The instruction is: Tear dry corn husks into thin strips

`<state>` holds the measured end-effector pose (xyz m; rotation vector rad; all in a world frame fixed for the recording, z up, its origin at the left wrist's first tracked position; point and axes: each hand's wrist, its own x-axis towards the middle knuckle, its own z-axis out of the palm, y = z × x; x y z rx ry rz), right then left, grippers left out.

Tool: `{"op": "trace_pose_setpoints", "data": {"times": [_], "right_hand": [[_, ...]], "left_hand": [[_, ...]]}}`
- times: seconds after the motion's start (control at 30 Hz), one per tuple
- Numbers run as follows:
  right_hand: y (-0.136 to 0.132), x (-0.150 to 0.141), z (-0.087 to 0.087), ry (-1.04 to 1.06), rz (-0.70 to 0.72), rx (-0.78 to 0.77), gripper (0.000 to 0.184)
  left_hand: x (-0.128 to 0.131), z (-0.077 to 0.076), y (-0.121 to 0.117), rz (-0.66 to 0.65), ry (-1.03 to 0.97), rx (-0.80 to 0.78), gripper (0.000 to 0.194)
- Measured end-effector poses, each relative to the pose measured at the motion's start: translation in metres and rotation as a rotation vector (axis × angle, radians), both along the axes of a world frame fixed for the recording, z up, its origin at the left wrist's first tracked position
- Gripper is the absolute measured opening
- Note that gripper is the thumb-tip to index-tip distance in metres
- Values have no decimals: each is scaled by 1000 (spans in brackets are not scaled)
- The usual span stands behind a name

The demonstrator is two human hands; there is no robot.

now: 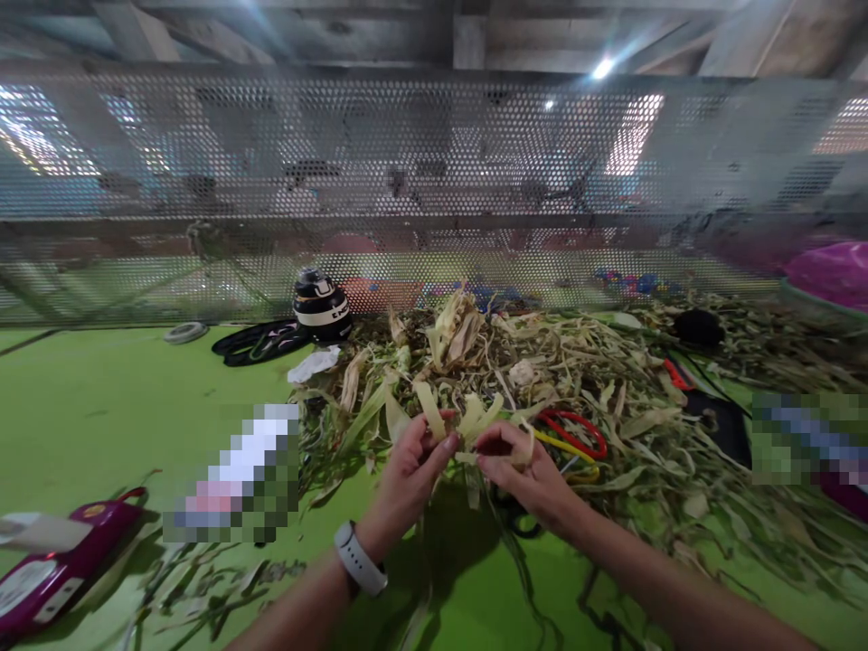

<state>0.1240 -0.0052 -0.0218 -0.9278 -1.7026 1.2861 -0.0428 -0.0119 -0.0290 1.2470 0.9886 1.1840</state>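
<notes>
Both hands, left (419,452) and right (516,459), pinch pale husk strips (475,418), fingers partly curled. Husks (637,380) cover the desk (122,389) beyond.

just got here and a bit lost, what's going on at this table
A person holds pale strips of husk between the fingers of both hands, the left hand and right hand close together above the green table. A large heap of dry husks and leaves lies just beyond, with a black bottle behind it to the left.
</notes>
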Motion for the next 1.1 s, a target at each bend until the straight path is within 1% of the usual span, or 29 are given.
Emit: {"op": "trace_pose_setpoints", "data": {"times": [0.1, 0.17, 0.2, 0.27, 0.33, 0.4, 0.43, 0.5, 0.57, 0.63, 0.67, 0.73, 0.77, 0.8, 0.83, 0.87, 0.93, 1.0, 1.03, 1.07, 1.1], "right_hand": [[0, -3, -3, -6, -53, -60, 20], [0, -3, -2, -51, -20, -28, 21], [0, -2, 0, -83, 5, 22, 20], [-1, 1, 5, -146, 26, 180, 14], [-1, 4, 11, -184, -21, 384, 11], [-2, 6, 15, -200, -75, 539, 18], [-2, 7, 16, -216, -74, 577, 23], [-3, 7, 15, -282, -24, 580, 29], [-4, 6, 13, -347, 24, 529, 22], [-5, 3, 11, -344, 29, 458, 20], [-5, 2, 10, -314, 2, 428, 21], [-3, 1, 9, -248, -78, 391, 22], [-2, 0, 9, -228, -117, 393, 21], [-1, 1, 9, -222, -142, 405, 21], [0, 1, 9, -224, -147, 421, 20], [1, 2, 10, -231, -136, 437, 20], [2, 4, 12, -246, -95, 467, 19], [3, 7, 16, -248, -40, 492, 18], [3, 9, 18, -246, -5, 505, 17], [4, 10, 21, -240, 26, 518, 17], [5, 12, 23, -232, 47, 534, 16]], "left_hand": [[-1, 0, 0, 14, 59, -2, 32], [-5, 3, 2, 7, 146, 11, 27], [-7, 5, 2, -18, 194, 16, 25], [-11, 11, 3, -121, 281, 11, 28], [-14, 15, 2, -243, 347, -2, 33], [-16, 17, 0, -326, 397, 17, 36], [-16, 17, -1, -351, 418, 45, 37], [-16, 16, -3, -369, 456, 128, 38], [-16, 16, -5, -360, 500, 206, 38], [-15, 17, -5, -306, 544, 266, 35], [-15, 17, -5, -245, 557, 301, 31], [-14, 17, -4, -55, 552, 389, 18], [-14, 17, -3, 51, 540, 434, 17], [-14, 16, -3, 141, 529, 476, 19], [-15, 16, -3, 200, 525, 511, 21], [-15, 16, -3, 226, 529, 539, 21], [-15, 18, -5, 219, 542, 568, 18], [-14, 22, -6, 173, 529, 530, 18], [-14, 24, -7, 116, 502, 474, 18], [-13, 26, -8, 24, 453, 388, 18], [-12, 27, -10, -99, 382, 273, 20]]}}
